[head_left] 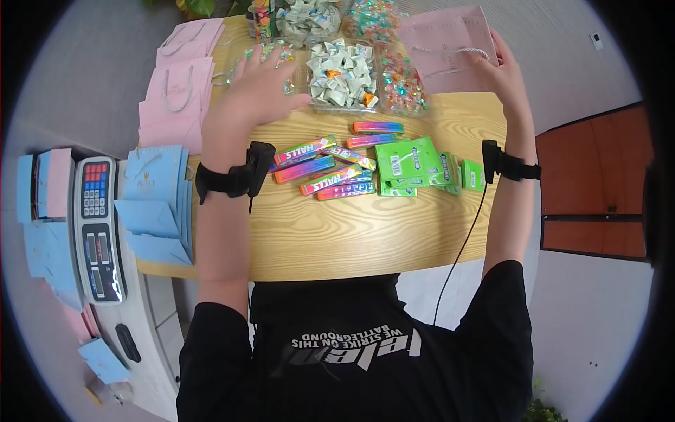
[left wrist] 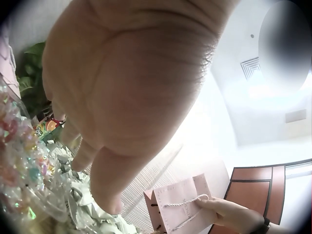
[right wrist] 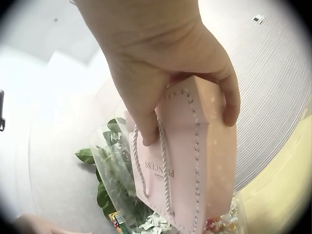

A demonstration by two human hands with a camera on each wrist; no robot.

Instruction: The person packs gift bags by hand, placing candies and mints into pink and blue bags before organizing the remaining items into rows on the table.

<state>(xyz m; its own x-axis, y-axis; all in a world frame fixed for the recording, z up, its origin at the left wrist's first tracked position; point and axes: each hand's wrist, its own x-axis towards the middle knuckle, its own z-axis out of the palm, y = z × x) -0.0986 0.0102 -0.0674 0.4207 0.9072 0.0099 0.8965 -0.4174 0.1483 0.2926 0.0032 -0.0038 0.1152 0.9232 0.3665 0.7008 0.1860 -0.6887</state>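
Note:
My right hand [head_left: 505, 76] grips a pink paper gift bag [head_left: 446, 39] at the far right of the table. In the right wrist view the thumb lies on the printed front beside the white rope handles [right wrist: 165, 165], with fingers round the bag's side. My left hand [head_left: 264, 88] is spread palm down over a clear tub of shiny wrapped candies [head_left: 288, 84], which it partly hides. Its fingers look straight, with nothing held. Beside it stand a tub of white-wrapped candies [head_left: 342, 77] and one of colourful wrapped candies [head_left: 403, 83].
Rainbow HALLS candy sticks [head_left: 306, 150] and green packets [head_left: 406, 162] lie mid-table. Pink bags [head_left: 172, 105] and blue bags [head_left: 153, 204] line the left edge. A scale [head_left: 100, 228] stands farther left. More tubs [head_left: 309, 21] sit at the back.

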